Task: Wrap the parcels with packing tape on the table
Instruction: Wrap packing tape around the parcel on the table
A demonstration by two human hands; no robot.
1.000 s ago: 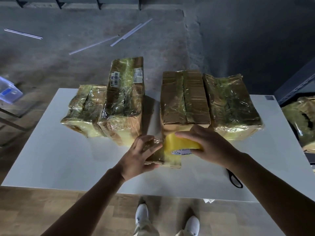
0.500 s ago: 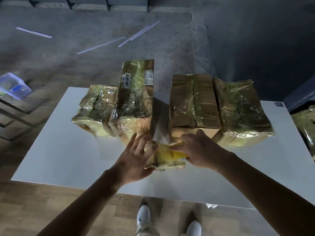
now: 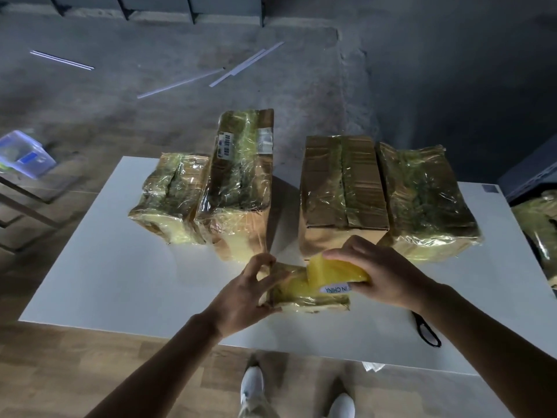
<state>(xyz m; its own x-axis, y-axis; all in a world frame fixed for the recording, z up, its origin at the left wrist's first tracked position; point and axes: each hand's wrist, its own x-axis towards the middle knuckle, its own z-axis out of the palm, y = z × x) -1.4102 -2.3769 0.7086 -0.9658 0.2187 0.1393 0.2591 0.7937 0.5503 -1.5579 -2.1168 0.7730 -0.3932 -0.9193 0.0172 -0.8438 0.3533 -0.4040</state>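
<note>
The small parcel (image 3: 304, 292) sits just below the middle of the frame, on the near part of the white table (image 3: 120, 282), its top glossy with yellowish film. My left hand (image 3: 241, 297) grips its left end: the thumb lies along the near edge and the fingers curl over the far corner. Just right of centre, my right hand (image 3: 382, 273) holds the tape roll (image 3: 337, 274), with the fingers curled over the top of the roll and the thumb beneath by a white printed label. The roll is tilted above the parcel's right half, and a band of yellow tape runs from it down onto the parcel's top.

Behind, across the middle of the frame, four larger parcels (image 3: 340, 191) stand in two pairs with a gap of bare table between them. The left pair touch each other, and so do the right pair. The right hand's knuckles are just in front of the box nearest the gap. Three are thickly filmed, and that box shows more bare cardboard.

At the lower right, a black loop (image 3: 426, 328) pokes out from under my right forearm. It is probably a scissors handle, though most of it is hidden. Another filmed bundle (image 3: 539, 230) shows at the right edge, off the table. A clear plastic tub (image 3: 25, 153) sits at the left edge, thin white strips (image 3: 180, 82) lie on the concrete floor at the upper centre, and white shoes (image 3: 251, 384) show at the bottom.
</note>
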